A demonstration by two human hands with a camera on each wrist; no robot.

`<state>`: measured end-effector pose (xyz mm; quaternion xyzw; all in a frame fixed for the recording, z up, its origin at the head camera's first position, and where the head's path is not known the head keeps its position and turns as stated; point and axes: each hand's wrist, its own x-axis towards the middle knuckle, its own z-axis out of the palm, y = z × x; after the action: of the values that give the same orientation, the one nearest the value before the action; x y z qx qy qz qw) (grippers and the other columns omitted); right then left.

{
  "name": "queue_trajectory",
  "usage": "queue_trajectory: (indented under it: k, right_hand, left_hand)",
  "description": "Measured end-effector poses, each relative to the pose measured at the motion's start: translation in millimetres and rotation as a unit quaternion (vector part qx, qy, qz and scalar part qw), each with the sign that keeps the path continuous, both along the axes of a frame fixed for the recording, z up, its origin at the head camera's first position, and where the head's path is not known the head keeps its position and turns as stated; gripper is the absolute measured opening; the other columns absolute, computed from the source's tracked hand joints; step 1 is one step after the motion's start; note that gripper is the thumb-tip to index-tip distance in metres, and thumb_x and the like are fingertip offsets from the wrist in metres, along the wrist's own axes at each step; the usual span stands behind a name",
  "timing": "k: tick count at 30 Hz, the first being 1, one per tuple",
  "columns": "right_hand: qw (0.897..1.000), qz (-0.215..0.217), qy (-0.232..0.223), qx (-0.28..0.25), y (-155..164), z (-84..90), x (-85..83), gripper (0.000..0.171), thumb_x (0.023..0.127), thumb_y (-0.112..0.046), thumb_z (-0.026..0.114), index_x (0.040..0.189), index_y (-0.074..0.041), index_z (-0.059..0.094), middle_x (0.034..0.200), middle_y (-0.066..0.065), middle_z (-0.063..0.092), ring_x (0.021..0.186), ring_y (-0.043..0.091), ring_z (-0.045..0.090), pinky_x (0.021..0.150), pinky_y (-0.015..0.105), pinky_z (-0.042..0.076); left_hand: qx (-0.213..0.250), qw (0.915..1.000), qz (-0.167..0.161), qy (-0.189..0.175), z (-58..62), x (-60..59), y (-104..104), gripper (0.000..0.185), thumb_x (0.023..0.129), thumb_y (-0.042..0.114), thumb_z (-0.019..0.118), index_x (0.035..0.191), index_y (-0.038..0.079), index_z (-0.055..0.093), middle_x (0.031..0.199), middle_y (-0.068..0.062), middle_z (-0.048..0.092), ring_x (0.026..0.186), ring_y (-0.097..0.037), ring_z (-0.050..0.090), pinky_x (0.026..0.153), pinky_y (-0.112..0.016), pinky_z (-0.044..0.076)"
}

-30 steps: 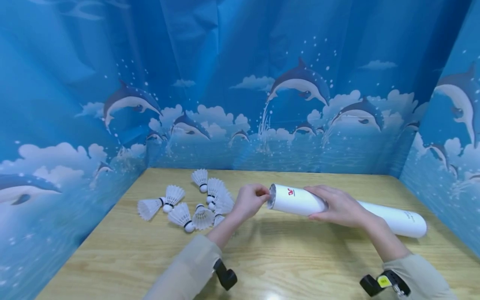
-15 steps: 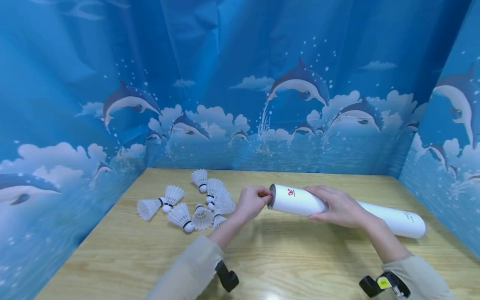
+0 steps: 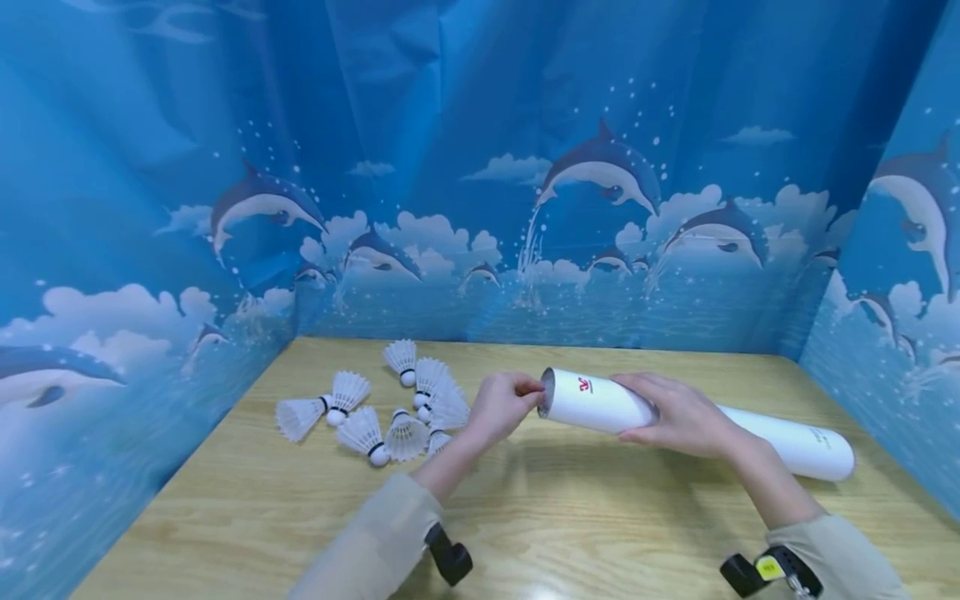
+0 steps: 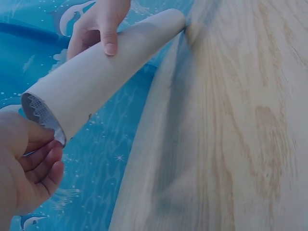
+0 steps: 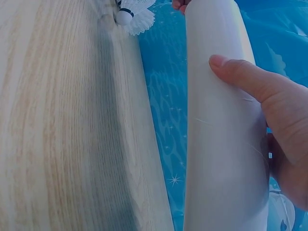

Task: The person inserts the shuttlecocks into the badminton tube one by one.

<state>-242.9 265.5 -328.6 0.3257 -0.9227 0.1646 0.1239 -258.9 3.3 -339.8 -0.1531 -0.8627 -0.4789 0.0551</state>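
My right hand (image 3: 678, 412) grips a long white shuttlecock tube (image 3: 600, 404) around its middle, thumb on the near side. The tube's left end, marked with a small red logo, is raised above the table and uncapped; its far right end sits lower, by the tabletop. At the mouth is my left hand (image 3: 501, 408), thumb and forefinger pinched at the rim. Inside the mouth, the left wrist view shows the lacy white skirt of a shuttlecock (image 4: 42, 114), its edge between those fingertips. The rest of that shuttlecock is hidden in the tube.
Several white shuttlecocks (image 3: 360, 432) lie loosely on the left part of the wooden table (image 3: 585, 517), some overlapping, one partly behind the left forearm. Blue dolphin-printed sheets (image 3: 465, 167) wall the table at the back and sides.
Both hands and the tube stay almost in place. The pale skirt seen at the tube's mouth a second ago now shows less in the head view, and the opening looks darker.
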Motion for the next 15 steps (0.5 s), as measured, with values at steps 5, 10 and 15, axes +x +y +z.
queue_trajectory:
  k: [5,10,15]
  right_hand:
    - [1.000,-0.005,-0.004,0.002,0.6,-0.3,-0.5,0.074,0.074,-0.048,0.073,0.132,-0.009,0.049,0.122,0.014,0.056,0.103,0.033,0.056,0.076,0.050,0.048]
    - [1.000,-0.005,-0.007,0.000,0.3,-0.3,-0.4,0.074,0.074,-0.048,0.073,0.132,-0.009,0.049,0.123,0.014,0.056,0.103,0.033,0.057,0.076,0.050,0.048]
    - [1.000,-0.009,-0.009,-0.001,-0.2,-0.1,-0.4,0.073,0.074,-0.046,0.074,0.132,-0.009,0.049,0.123,0.014,0.056,0.104,0.033,0.056,0.077,0.051,0.048]
  left_hand:
    - [-0.003,0.9999,0.000,0.015,6.1,2.1,-9.6,0.010,0.085,0.015,0.066,0.089,0.007,0.071,0.079,-0.001,0.068,0.069,-0.010,0.059,0.059,-0.024,0.048]
    - [-0.002,0.9998,-0.004,-0.020,12.3,4.9,-23.1,0.014,0.089,0.020,0.063,0.093,0.009,0.069,0.077,0.001,0.065,0.069,-0.013,0.060,0.058,-0.025,0.049]
    - [-0.009,0.9991,-0.001,-0.041,16.3,8.9,-39.3,0.014,0.090,0.020,0.062,0.094,0.009,0.069,0.077,0.000,0.064,0.069,-0.015,0.060,0.055,-0.026,0.048]
